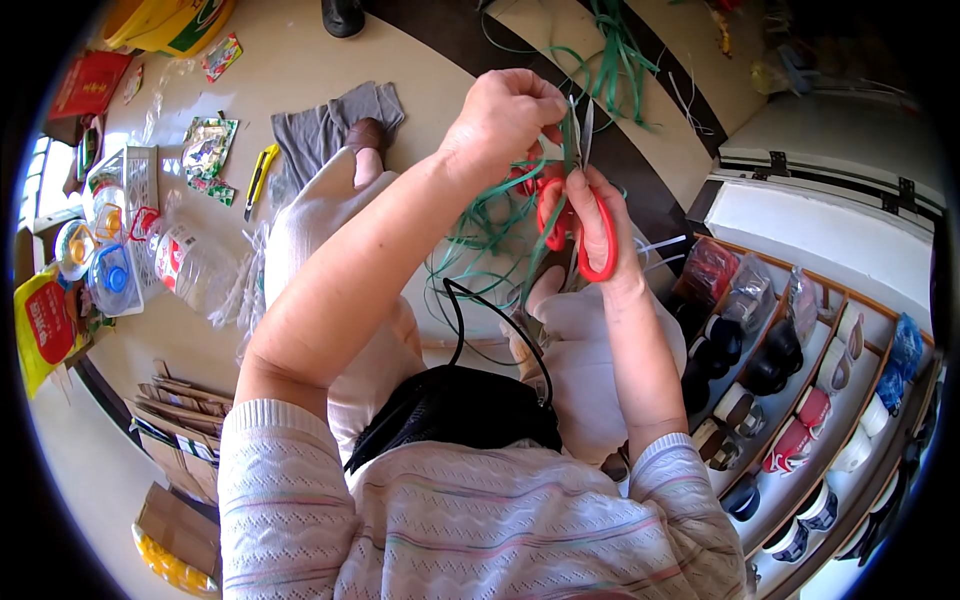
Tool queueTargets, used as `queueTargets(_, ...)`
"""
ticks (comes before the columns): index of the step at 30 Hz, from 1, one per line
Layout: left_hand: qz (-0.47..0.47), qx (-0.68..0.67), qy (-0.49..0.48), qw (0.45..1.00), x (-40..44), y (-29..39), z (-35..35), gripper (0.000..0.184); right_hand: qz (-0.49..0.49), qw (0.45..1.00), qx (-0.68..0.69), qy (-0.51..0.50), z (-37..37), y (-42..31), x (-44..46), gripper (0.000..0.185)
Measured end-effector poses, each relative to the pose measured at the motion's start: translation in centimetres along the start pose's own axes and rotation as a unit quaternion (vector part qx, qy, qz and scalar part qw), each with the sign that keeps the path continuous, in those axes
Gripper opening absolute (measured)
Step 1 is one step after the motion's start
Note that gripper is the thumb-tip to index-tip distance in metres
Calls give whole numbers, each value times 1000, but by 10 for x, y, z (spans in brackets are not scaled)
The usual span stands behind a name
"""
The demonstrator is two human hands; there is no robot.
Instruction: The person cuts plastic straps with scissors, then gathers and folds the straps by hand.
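My right hand [610, 225] grips a pair of scissors [598, 274] with red handles, the thumb by one loop. Their blades point up, beside a green plastic strip [568, 140]. My left hand [503, 113] is closed in a pinch near the blade tips, with the green strip at its fingers. Below and between my hands hangs a tangle of thin green strips [478, 228], over the floor between my knees. Whether the blades touch the strip I cannot tell.
More green strips [622, 60] lie on the floor ahead. At left are a yellow utility knife [261, 180], a grey cloth [310, 135] and plastic bottles [190, 258]. A shoe rack [800, 400] stands close on the right, cardboard [180, 405] at lower left. A black bag [460, 408] rests on my lap.
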State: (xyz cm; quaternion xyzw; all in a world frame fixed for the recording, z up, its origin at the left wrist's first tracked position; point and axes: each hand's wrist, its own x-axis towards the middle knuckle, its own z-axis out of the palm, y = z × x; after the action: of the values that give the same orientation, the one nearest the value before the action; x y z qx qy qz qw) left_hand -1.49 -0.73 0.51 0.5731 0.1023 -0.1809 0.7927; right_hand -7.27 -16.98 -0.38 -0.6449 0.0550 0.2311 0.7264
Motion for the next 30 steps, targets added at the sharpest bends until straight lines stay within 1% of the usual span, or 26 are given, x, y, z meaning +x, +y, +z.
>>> queueTargets(3,6,2,-13,1000,5,1,-5,13,24,999,28,-30,-3,-4,-1,42)
queueTargets(7,7,7,-18,1000,5,0,-8,14,25,999,7,-46,-1,-9,-3,44)
queueTargets(13,38,-39,-27,998,7,2,-9,14,20,998,-31,-49,1,-15,-5,45)
queueTargets(16,35,-54,-76,995,9,0,-9,14,11,998,-45,-39,3,-24,-10,45)
queueTargets(19,35,-41,-54,997,5,-7,1,12,5,998,-51,-23,3,-30,-12,45)
queueTargets(20,48,-4,-54,997,4,-9,3,14,2,999,-51,-15,4,-31,-13,45)
queueTargets(23,54,19,-82,995,3,-15,8,14,-14,999,-39,7,7,-33,-14,44)
queueTargets(24,71,1,-86,994,1,-15,11,14,-21,999,-33,13,7,-33,-15,43)
queueTargets(27,87,44,-67,993,-1,-13,14,13,-13,998,-61,30,3,-30,-16,41)
queueTargets(30,110,93,-70,987,1,-15,15,19,-50,992,-102,62,6,-28,-20,40)
